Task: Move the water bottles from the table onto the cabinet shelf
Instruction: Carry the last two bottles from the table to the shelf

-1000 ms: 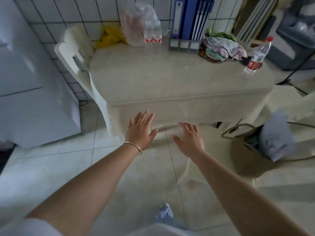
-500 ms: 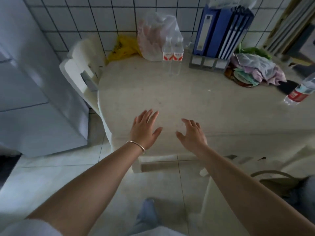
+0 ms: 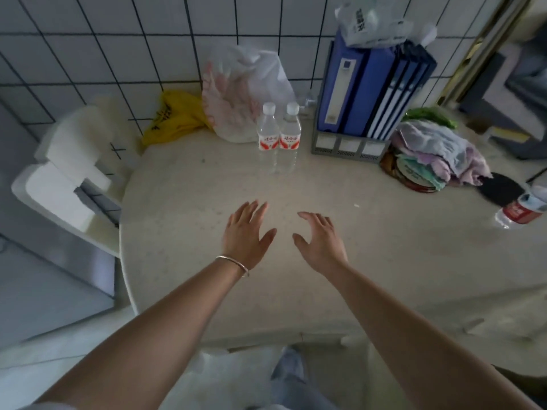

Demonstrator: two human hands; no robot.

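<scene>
The pale stone-look table fills most of what I see, pushed up against a white tiled wall. At its left edge stands a white plastic chair. Along the back of the table, a grey file rack holds blue binders, with a crumpled clear bag on top; left of the rack sits a white plastic bag, and left of that a yellow bag. Right of the rack lies a heap of cloths over a round dish. Two clear water bottles with white caps and red-and-white labels stand upright and touching each other, the left bottle and the right bottle, just in front of the white bag. A third bottle with a red label stands near the table's right edge (blurred, half cut off). My left hand, a thin bangle at the wrist, and my right hand hover over the middle of the table, both empty with fingers spread, well short of the two bottles.
</scene>
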